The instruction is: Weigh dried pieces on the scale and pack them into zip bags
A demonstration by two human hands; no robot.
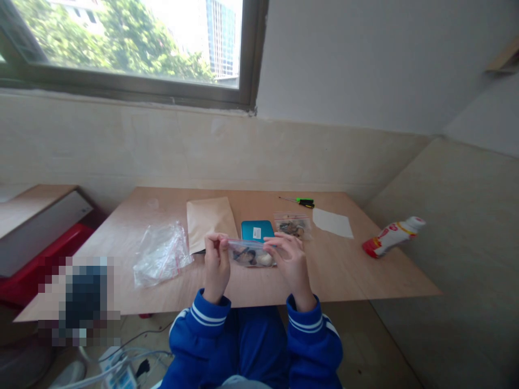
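Note:
A small clear zip bag [248,257] with dark bits and a pale round piece inside hangs between my two hands above the table's front part. My left hand [216,266] pinches its left end near the zip strip. At the bag's upper right, my right hand [290,262] has thumb and fingers closed on the edge, the other fingers loosely bent. Just behind the bag lies a teal box [258,229] with a white label, partly covered by bag and fingers. Another zip bag [292,226] of small brownish parts lies beyond my right hand.
On the wooden table [336,275] are a brown paper envelope [211,219], clear plastic bags [162,256], a screwdriver [298,200] beside a second dark handle, and white paper [333,223]. A red-and-white bottle [393,236] stands right. Cables [133,354] and a power strip lie below left.

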